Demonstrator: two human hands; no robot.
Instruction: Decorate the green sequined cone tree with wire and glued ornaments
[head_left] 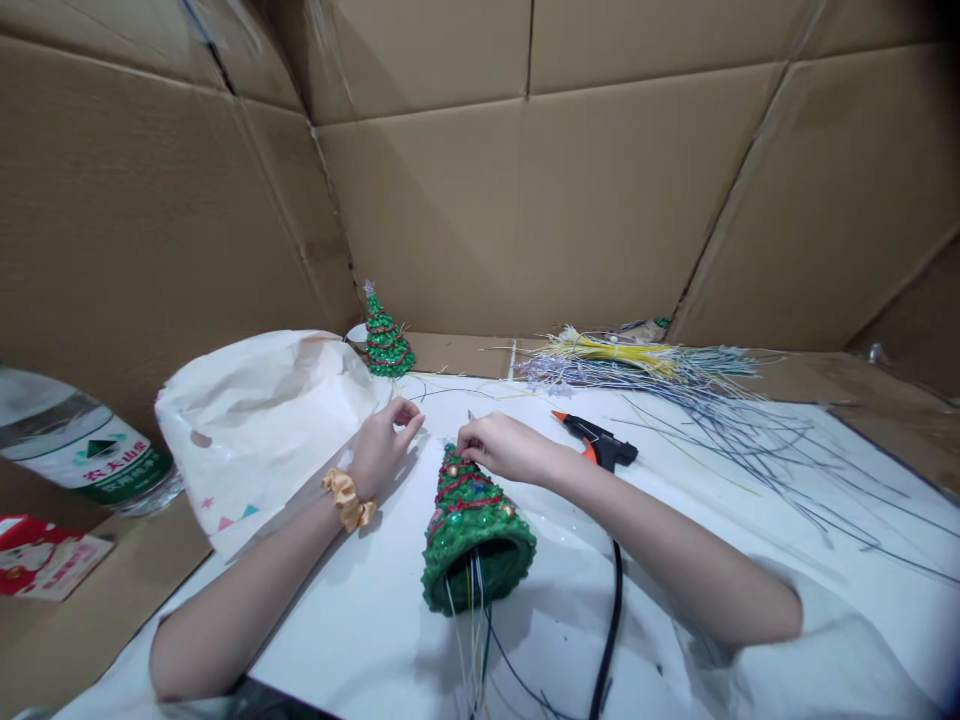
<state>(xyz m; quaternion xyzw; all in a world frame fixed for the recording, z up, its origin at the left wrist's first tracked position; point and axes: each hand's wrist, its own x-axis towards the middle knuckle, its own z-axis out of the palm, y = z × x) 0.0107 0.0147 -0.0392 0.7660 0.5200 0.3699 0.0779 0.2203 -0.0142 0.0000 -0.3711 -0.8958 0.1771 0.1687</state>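
Note:
A small green Christmas tree ornament point(480, 510) with red garland and glitter lies on its side on the white table, its hollow base facing me. Several thin white, yellow and dark wires point(472, 640) run out of that opening. My right hand point(499, 447) is closed in a pinch at the tree's upper part; a small grey pointed tip shows above the fingers, but what it belongs to is hidden. To the left of the treetop, my left hand point(386, 440) hovers with loosely curled fingers, thumb apart from them, and nothing visible in it.
A black and orange glue gun point(600, 442) with a black cable lies right of the tree. Bundled wires point(637, 355) spread across the back right. Another Christmas tree point(386, 340) stands behind a white bag point(262, 430). A large water bottle point(90, 445) is at far left.

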